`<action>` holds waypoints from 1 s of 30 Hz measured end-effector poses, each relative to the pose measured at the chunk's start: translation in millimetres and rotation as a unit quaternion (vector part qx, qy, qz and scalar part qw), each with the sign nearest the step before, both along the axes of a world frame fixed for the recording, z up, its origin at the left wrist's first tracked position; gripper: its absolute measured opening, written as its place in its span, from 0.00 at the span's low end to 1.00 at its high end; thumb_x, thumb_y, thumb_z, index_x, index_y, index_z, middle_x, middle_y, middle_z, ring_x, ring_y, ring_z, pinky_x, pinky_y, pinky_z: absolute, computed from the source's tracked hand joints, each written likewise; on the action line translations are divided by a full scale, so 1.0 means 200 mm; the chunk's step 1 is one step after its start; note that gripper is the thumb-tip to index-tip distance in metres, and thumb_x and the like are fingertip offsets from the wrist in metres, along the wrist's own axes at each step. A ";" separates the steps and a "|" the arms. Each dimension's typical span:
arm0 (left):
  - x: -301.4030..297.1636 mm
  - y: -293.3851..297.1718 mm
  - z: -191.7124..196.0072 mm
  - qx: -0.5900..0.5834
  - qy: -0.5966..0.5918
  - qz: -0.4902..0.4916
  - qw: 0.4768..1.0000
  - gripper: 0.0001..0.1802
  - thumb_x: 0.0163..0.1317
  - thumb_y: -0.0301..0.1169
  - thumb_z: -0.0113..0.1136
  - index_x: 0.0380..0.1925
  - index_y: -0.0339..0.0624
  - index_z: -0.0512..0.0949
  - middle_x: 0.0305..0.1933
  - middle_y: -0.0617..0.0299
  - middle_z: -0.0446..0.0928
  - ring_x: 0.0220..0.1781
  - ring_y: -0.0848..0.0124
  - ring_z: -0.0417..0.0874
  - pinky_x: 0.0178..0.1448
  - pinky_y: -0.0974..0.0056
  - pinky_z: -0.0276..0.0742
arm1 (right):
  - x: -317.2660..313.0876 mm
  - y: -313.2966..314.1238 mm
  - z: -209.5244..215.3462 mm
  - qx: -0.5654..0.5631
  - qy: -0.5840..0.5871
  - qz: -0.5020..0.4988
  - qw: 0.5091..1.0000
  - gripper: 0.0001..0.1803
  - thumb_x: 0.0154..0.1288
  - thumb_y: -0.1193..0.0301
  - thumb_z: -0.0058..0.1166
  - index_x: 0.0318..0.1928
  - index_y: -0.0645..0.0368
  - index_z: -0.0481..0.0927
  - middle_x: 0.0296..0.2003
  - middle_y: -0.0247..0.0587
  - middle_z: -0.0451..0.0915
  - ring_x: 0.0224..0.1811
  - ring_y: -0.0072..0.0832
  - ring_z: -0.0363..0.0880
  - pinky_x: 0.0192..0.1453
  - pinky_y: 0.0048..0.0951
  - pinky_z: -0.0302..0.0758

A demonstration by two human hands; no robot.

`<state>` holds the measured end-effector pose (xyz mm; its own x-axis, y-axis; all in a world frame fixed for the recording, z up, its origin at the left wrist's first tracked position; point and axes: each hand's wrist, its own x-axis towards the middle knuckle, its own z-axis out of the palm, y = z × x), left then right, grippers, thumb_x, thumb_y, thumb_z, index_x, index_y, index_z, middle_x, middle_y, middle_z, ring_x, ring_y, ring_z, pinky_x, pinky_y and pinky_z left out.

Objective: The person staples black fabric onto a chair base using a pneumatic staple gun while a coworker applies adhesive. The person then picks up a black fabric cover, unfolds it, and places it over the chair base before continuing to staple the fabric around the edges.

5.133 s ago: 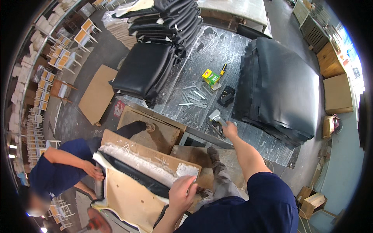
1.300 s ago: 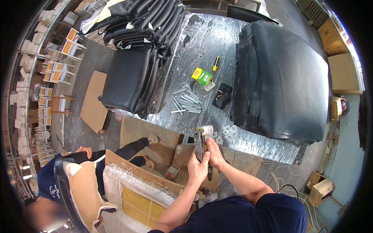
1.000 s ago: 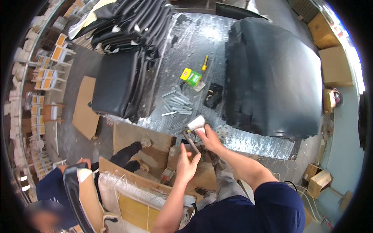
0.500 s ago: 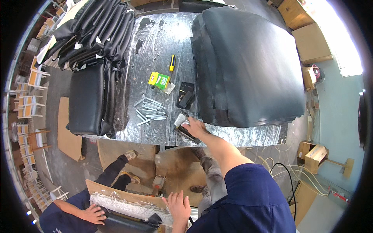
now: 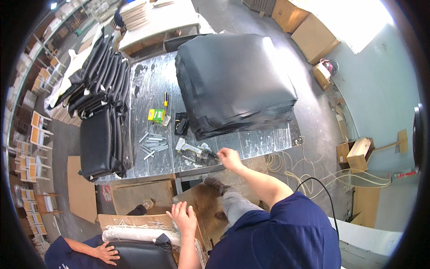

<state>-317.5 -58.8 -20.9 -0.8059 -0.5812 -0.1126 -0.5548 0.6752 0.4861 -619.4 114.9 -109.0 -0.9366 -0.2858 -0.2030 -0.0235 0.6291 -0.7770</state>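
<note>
Clock positions from right hand, twelve o'clock toward top of view.

Right hand (image 5: 229,159): fingers curled in toward thumb, close to the near edge of the table (image 5: 152,168). Grip contents and contact with any item below: cannot tell. Left hand (image 5: 183,217), at seven o'clock: fingers spread and raised, palm without load, just above a brown board (image 5: 117,219); probably held out for balance or in readiness.

Between nine and ten o'clock, near the fingertips: hand tool (image 5: 181,144), pale metal head, lying on its side on the table; probably set near the edge for short reach. At nine o'clock, beyond the tool: loose metal strips (image 5: 154,142), slim, straight, dull silver, in a crossed heap. At ten o'clock: black tray (image 5: 181,123), then green-and-yellow box (image 5: 156,115); past these, yellow-and-black handle (image 5: 166,101). Apparently grouped mid-table for access from the near side.

At twelve o'clock: thick stack of black sheets (image 5: 242,80), smooth, glossy, slightly domed, edges uneven; seemingly laid flat against creasing. At nine o'clock, table's far left: padded black covers (image 5: 101,139), soft, rounded corners.

At eight o'clock from left hand: co-worker's hand (image 5: 106,253), flat on a black padded piece (image 5: 143,255), apparently to steady it.
</note>
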 end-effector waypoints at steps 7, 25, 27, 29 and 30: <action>-0.05 0.08 0.17 -0.021 -0.002 -0.062 0.998 0.26 0.70 0.37 0.71 0.66 0.41 0.84 0.79 0.42 0.72 0.87 0.37 0.60 0.91 0.34 0.49 | -0.47 0.74 0.21 -0.137 0.085 -0.299 0.940 0.09 0.70 0.70 0.72 0.46 0.60 0.93 0.32 0.35 0.92 0.34 0.21 0.88 0.41 0.31 0.83; -0.33 0.17 0.37 0.020 -0.116 0.015 0.993 0.21 0.66 0.33 0.75 0.59 0.40 0.88 0.68 0.44 0.82 0.82 0.43 0.70 0.90 0.43 0.58 | -1.19 1.23 0.56 0.059 0.270 -0.011 0.961 0.18 0.62 0.67 0.77 0.52 0.46 0.91 0.52 0.36 0.81 0.54 0.39 0.87 0.59 0.42 0.85; -0.38 0.15 0.39 0.008 -0.155 -0.012 0.988 0.22 0.66 0.33 0.74 0.59 0.40 0.88 0.64 0.45 0.84 0.79 0.46 0.75 0.88 0.44 0.62 | -1.23 1.24 0.59 0.038 0.274 -0.003 0.961 0.12 0.65 0.65 0.76 0.48 0.48 0.93 0.50 0.35 0.82 0.50 0.38 0.88 0.56 0.41 0.86; -0.47 0.16 0.40 0.048 -0.188 0.036 0.980 0.21 0.69 0.33 0.73 0.59 0.38 0.88 0.62 0.47 0.86 0.73 0.51 0.82 0.84 0.48 0.70 | -1.26 1.26 0.62 0.020 0.282 0.013 0.959 0.10 0.66 0.65 0.76 0.47 0.48 0.93 0.49 0.36 0.83 0.48 0.38 0.89 0.54 0.41 0.86; -0.53 0.17 0.40 0.067 -0.205 0.060 0.975 0.20 0.70 0.33 0.73 0.59 0.37 0.87 0.61 0.48 0.88 0.71 0.53 0.85 0.82 0.50 0.74 | -1.28 1.27 0.63 0.016 0.290 0.018 0.957 0.10 0.66 0.65 0.75 0.47 0.49 0.93 0.49 0.36 0.83 0.47 0.38 0.89 0.53 0.40 0.86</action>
